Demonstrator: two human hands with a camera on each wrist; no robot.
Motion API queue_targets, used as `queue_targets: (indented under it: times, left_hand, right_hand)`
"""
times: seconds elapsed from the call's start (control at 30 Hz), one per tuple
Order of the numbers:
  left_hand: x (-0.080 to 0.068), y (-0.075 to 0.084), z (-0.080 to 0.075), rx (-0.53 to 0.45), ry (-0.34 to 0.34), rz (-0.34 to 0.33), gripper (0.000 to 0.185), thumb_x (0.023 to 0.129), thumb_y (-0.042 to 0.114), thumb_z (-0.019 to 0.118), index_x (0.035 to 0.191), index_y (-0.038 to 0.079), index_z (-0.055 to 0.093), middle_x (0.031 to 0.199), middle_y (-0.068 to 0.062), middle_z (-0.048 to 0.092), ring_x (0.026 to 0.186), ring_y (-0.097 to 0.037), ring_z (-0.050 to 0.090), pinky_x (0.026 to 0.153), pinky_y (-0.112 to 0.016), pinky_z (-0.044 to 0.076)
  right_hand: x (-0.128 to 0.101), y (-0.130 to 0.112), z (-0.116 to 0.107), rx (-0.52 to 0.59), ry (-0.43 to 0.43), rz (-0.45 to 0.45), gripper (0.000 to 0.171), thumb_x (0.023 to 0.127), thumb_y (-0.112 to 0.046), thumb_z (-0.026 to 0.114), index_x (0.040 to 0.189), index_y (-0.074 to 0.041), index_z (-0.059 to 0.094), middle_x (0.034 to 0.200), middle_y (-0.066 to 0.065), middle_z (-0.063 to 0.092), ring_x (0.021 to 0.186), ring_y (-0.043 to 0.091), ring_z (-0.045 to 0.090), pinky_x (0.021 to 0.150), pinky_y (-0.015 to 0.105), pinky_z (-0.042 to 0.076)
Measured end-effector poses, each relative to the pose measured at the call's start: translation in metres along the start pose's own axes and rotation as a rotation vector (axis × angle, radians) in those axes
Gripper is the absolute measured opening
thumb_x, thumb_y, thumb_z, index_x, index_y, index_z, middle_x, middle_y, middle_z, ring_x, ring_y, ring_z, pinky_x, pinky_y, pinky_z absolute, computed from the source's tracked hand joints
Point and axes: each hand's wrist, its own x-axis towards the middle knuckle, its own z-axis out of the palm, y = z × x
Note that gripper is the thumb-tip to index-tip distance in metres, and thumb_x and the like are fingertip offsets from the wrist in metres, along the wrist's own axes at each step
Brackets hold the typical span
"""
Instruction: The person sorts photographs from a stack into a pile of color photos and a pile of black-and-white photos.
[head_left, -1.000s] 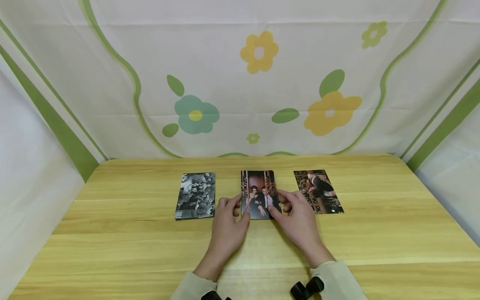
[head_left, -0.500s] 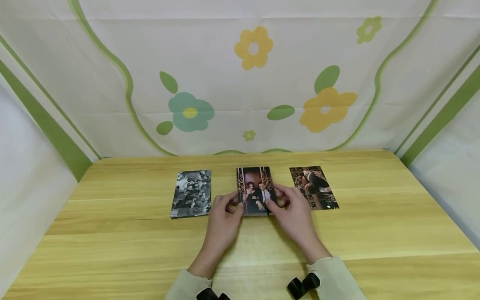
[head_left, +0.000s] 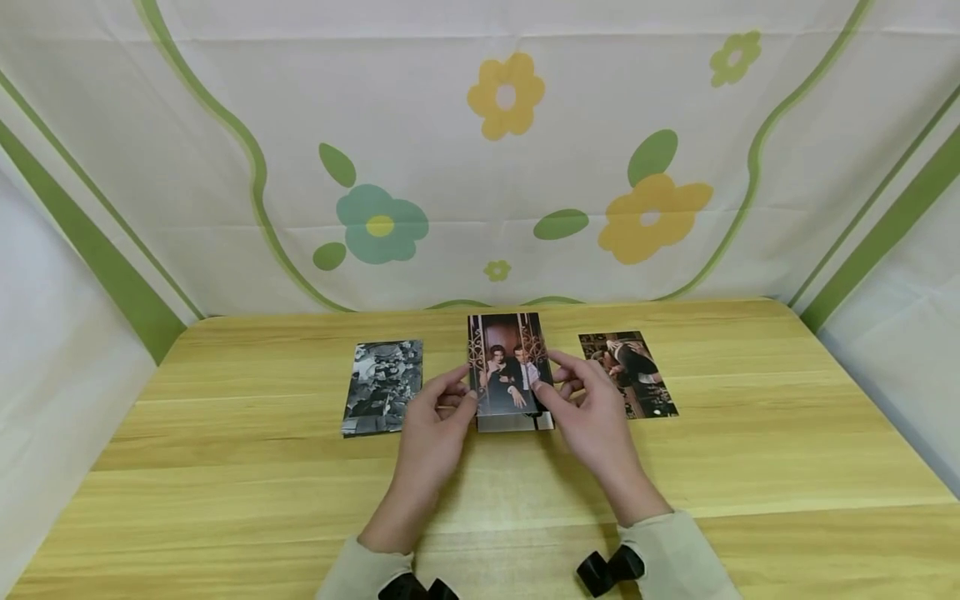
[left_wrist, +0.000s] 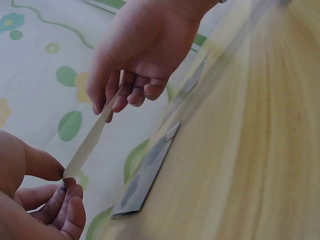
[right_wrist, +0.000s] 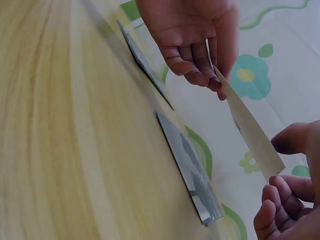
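Observation:
A colour photo card (head_left: 507, 367) with two people on it is held up above the middle of the table. My left hand (head_left: 433, 423) pinches its left edge, thumb on top. On the opposite edge, my right hand (head_left: 592, 421) grips it the same way. In both wrist views the card (right_wrist: 254, 130) appears nearly edge-on, lifted off the table. Below it lies a stack of photo cards (head_left: 516, 423), mostly hidden in the head view; its side shows in the left wrist view as a stack (left_wrist: 147, 180).
Left of the middle lies a small pile of black-and-white photo cards (head_left: 384, 387). A dark colour photo card (head_left: 641, 375) lies at the right, partly behind my right hand. The wooden table (head_left: 225, 483) meets a flowered cloth backdrop (head_left: 450, 167).
Both hands have raised the top photo card off the middle stack and shifted it away from me, uncovering the stack's near edge. The outer cards stay on the table.

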Motion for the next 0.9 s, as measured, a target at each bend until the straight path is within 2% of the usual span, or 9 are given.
queue_targets:
  times: [0.2,0.37,0.47,0.57,0.73,0.9]
  left_hand:
    - [0.001,0.004,0.003,-0.003,0.000,0.008,0.040,0.100,0.003,0.068,0.140,0.006,0.069,0.117,-0.015,0.071,0.102,-0.020,0.065,0.084,-0.020,0.056]
    - [0.002,0.007,0.019,-0.014,-0.024,0.018,0.041,0.098,0.004,0.070,0.138,0.004,0.069,0.114,-0.014,0.072,0.102,-0.021,0.066,0.087,-0.025,0.057]
    - [0.006,0.011,0.040,-0.044,-0.034,-0.016,0.040,0.095,0.003,0.072,0.135,0.005,0.070,0.110,-0.013,0.072,0.099,-0.020,0.067,0.085,-0.028,0.058]
    - [0.010,0.015,0.068,-0.066,-0.040,-0.032,0.039,0.092,0.001,0.073,0.131,0.004,0.070,0.106,-0.010,0.072,0.094,-0.017,0.066,0.083,-0.030,0.059]
    - [0.009,0.026,0.113,-0.098,-0.088,-0.047,0.040,0.092,-0.003,0.073,0.131,0.003,0.069,0.102,-0.007,0.070,0.089,-0.012,0.064,0.080,-0.025,0.060]
    - [0.008,0.032,0.139,-0.097,-0.122,-0.023,0.038,0.092,-0.003,0.073,0.129,0.004,0.069,0.097,-0.003,0.069,0.083,-0.007,0.062,0.074,-0.020,0.056]
  right_hand:
    - [0.000,-0.002,-0.003,0.000,0.014,0.002,0.050,0.099,-0.021,0.076,0.148,-0.022,0.065,0.118,0.005,0.061,0.101,0.018,0.057,0.082,0.024,0.050]
    - [0.007,0.003,-0.012,-0.007,0.083,0.016,0.046,0.099,-0.023,0.077,0.144,-0.018,0.068,0.117,0.007,0.062,0.102,0.018,0.059,0.082,0.021,0.051]
    - [0.013,0.008,-0.025,-0.028,0.143,0.058,0.041,0.100,-0.026,0.076,0.140,-0.017,0.070,0.117,0.006,0.065,0.102,0.017,0.060,0.083,0.020,0.052]
    - [0.018,0.014,-0.045,-0.042,0.203,0.118,0.038,0.101,-0.029,0.074,0.138,-0.018,0.073,0.116,0.004,0.067,0.101,0.015,0.060,0.079,0.019,0.052]
    - [0.024,0.029,-0.079,-0.043,0.302,0.208,0.038,0.101,-0.036,0.073,0.135,-0.019,0.075,0.105,-0.007,0.066,0.091,0.008,0.059,0.068,0.020,0.051]
    - [0.026,0.040,-0.102,-0.035,0.360,0.275,0.039,0.101,-0.039,0.071,0.135,-0.019,0.075,0.098,-0.014,0.062,0.085,0.005,0.058,0.065,0.021,0.050]
